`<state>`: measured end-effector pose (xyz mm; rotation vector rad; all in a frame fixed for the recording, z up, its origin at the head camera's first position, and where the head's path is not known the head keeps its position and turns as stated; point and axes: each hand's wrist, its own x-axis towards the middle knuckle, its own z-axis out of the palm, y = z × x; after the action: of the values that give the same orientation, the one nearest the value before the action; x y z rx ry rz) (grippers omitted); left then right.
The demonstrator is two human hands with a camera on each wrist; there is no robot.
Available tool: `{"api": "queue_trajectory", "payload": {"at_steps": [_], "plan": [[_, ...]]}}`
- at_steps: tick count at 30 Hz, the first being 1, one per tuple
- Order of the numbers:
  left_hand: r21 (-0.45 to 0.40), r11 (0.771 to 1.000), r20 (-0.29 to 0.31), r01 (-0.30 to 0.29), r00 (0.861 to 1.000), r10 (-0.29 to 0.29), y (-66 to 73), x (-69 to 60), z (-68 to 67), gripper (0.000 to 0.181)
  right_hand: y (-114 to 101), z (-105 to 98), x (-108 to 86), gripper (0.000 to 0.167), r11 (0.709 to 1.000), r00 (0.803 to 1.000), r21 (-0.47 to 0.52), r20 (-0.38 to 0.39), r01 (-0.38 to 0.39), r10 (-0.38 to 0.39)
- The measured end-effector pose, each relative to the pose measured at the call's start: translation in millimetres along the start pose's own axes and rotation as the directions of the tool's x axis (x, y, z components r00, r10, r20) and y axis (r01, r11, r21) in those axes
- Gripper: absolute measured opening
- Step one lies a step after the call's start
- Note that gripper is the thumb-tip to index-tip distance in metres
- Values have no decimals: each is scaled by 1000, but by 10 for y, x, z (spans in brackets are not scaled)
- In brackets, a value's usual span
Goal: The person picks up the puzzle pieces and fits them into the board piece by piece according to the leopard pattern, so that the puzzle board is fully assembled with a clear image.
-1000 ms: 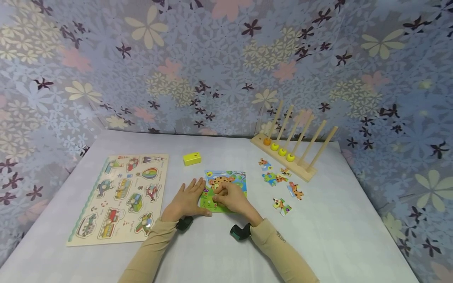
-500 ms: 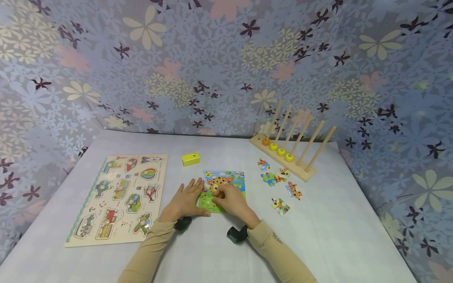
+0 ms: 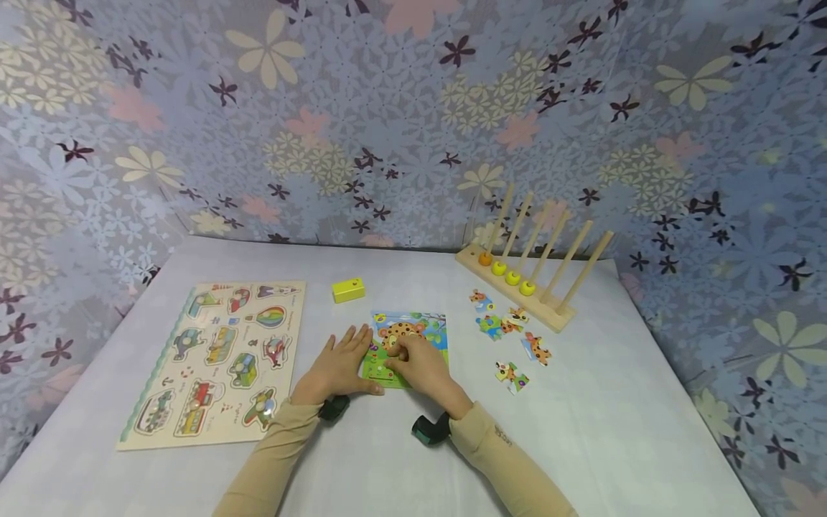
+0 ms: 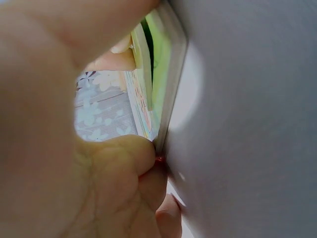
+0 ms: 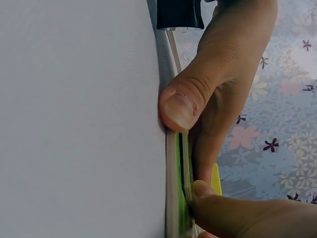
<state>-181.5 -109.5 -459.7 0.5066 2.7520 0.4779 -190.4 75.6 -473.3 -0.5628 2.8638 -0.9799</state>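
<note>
Left hand, fingers spread, rests against puzzle; right hand pinches a tilted piece. Around: loose cut-out pieces, wooden peg rack, yellow block, picture board.

The table is white. On it lie a board at the left, a yellow block near the centre, a puzzle below, loose pieces and a rack at right of centre.
</note>
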Motion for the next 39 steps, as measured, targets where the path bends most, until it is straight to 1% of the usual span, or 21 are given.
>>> {"api": "queue_trajectory", "payload": {"at_steps": [7, 9, 13, 16, 18, 20, 22, 24, 25, 26, 27, 29, 30, 31, 33, 35, 37, 39], "plan": [[-6, 1000, 8, -7, 1000, 7, -12, 1, -9, 107, -1, 2, 11, 7, 1000, 1000, -2, -16, -6, 6], [-8, 1000, 17, -2, 1000, 2, -19, 0, -7, 102, -5, 2, 11, 7, 1000, 1000, -1, -13, -6, 6], [-12, 1000, 19, 1, 1000, -1, -22, 7, -6, 86, 4, 10, 11, 6, 1000, 1000, -3, -8, -4, 4], [-6, 1000, 13, 1, 1000, -1, -12, 14, -2, 80, 34, 11, 13, 5, 1000, 1000, 7, 9, 8, -8], [6, 1000, 14, 4, 1000, -4, -6, 15, 7, 81, 59, -13, 18, 4, 999, 999, 50, 46, 11, -14], [12, 1000, 11, 6, 1000, -6, -1, 13, 8, 81, 91, -60, 26, 6, 991, 994, 133, 105, -8, -6], [14, 1000, 8, 7, 1000, -7, 4, 10, 8, 82, 128, -134, 33, 11, 974, 988, 222, 156, -46, 11], [12, 1000, 9, 7, 1000, -7, 9, 8, 6, 83, 179, -217, 40, 16, 955, 984, 284, 172, -87, 39], [11, 1000, 8, 7, 1000, -8, 12, 8, 8, 83, 209, -263, 43, 18, 945, 984, 309, 169, -109, 58], [8, 1000, 7, 8, 1000, -8, 16, 8, 9, 83, 242, -312, 46, 20, 937, 985, 327, 158, -123, 75], [5, 1000, 5, 8, 1000, -8, 19, 9, 10, 83, 281, -361, 51, 21, 936, 987, 327, 132, -134, 95], [1, 1000, 1, 8, 1000, -8, 21, 10, 14, 83, 377, -461, 56, 23, 934, 988, 322, 65, -154, 140], [1, 1000, -1, 8, 1000, -8, 22, 10, 16, 83, 432, -515, 55, 25, 931, 985, 322, 35, -173, 171], [0, 1000, -4, 7, 1000, -7, 21, 11, 18, 83, 492, -569, 56, 26, 935, 981, 303, -11, -182, 195], [1, 1000, -7, 7, 1000, -7, 20, 11, 19, 83, 618, -682, 38, 30, 946, 964, 244, -103, -213, 244], [-1, 1000, -9, 8, 1000, -8, 20, 11, 20, 83, 740, -796, 2, 37, 949, 942, 173, -167, -264, 292], [-1, 1000, -8, 10, 1000, -10, 17, 12, 21, 83, 844, -897, -45, 47, 937, 918, 106, -194, -332, 347], [-3, 1000, -7, 13, 1000, -13, 15, 11, 19, 84, 940, -976, -93, 57, 919, 903, 39, -178, -392, 392]]}}
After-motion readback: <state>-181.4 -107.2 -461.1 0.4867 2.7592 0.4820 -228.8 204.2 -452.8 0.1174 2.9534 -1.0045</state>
